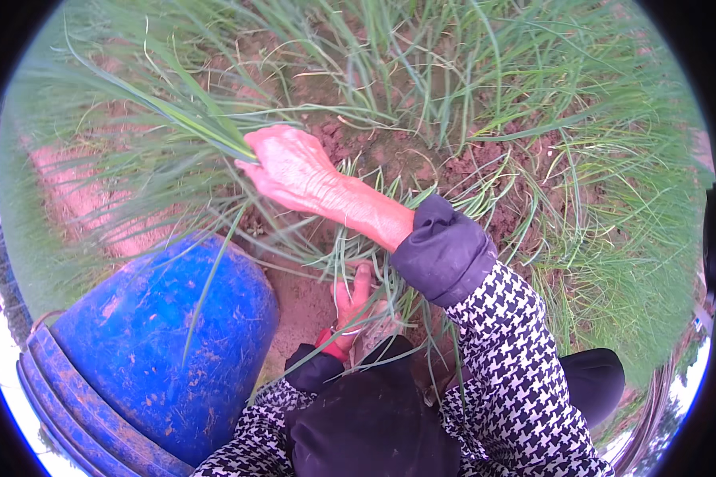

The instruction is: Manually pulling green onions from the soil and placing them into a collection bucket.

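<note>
My right hand is stretched out over the bed, closed around long green onion-like leaves that fan out to the upper left. Lower down, my left hand is beside a bunch of the same thin green leaves. Its thumb points up, and leaves partly cover its fingers, so whether it grips them cannot be told. A red band and a thin bracelet circle that wrist. Cut or bent leaf ends show under my right forearm.
A soil-smeared blue plastic bucket lies tilted at the lower left. Dense green leaves grow across the top and right, with reddish soil between them. My dark-clothed knee is at the bottom.
</note>
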The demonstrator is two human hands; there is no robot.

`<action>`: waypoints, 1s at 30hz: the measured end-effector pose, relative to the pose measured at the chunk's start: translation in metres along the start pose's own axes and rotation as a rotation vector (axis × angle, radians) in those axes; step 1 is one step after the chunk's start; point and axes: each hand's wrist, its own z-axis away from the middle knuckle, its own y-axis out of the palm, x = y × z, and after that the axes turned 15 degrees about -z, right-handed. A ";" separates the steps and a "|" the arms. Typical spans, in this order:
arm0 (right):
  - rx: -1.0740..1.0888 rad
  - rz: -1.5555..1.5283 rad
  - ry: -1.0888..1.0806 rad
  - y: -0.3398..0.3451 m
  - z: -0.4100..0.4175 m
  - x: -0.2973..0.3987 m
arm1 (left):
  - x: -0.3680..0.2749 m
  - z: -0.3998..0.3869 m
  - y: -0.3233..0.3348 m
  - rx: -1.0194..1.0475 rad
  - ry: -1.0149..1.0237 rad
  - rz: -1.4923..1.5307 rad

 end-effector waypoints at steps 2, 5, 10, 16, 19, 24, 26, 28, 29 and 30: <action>-0.002 0.039 0.027 -0.033 -0.004 0.029 | 0.001 0.001 -0.005 -0.057 0.012 -0.015; -0.053 -0.066 -0.042 -0.078 0.006 0.064 | -0.035 0.002 -0.016 -0.248 0.156 0.073; 0.096 -0.058 -0.103 -0.091 0.051 0.115 | -0.114 0.009 -0.046 -0.363 0.422 0.245; 0.016 0.125 -0.175 -0.054 0.110 0.111 | -0.155 0.008 -0.023 0.073 0.685 0.418; -0.175 0.115 -0.324 -0.065 0.117 0.115 | -0.161 0.003 -0.043 0.067 0.591 0.452; 0.014 -0.404 -0.057 -0.168 0.112 0.113 | -0.199 -0.004 -0.052 -0.140 0.785 0.439; -0.150 -0.528 0.107 -0.184 0.115 0.094 | -0.216 -0.003 -0.050 -0.158 0.855 0.386; -0.233 -0.717 0.156 -0.164 0.116 0.069 | -0.216 -0.007 -0.036 -0.139 0.900 0.372; -0.180 -0.917 0.288 -0.150 0.121 0.072 | -0.215 -0.009 -0.028 -0.129 0.945 0.354; -0.213 -1.151 0.455 -0.128 0.121 0.089 | -0.209 -0.010 -0.021 -0.300 0.978 0.223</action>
